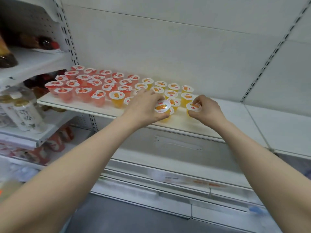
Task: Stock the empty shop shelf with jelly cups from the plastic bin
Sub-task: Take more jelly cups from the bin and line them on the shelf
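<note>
A white shop shelf (104, 109) carries several red jelly cups (84, 84) on its left part and several orange jelly cups (170, 91) toward the middle. My left hand (143, 106) grips an orange jelly cup (161, 107), tilted with its lid facing me, at the shelf's front edge. My right hand (206, 110) holds another orange jelly cup (193, 106) upright on the shelf, just right of the orange group. The plastic bin is out of view.
The right stretch of the shelf (252, 118) is bare. Bottles (25, 113) and other goods fill the neighbouring shelves at left. A lower white shelf with a price strip (185, 179) juts out below my arms. Slotted uprights (70, 39) frame the bay.
</note>
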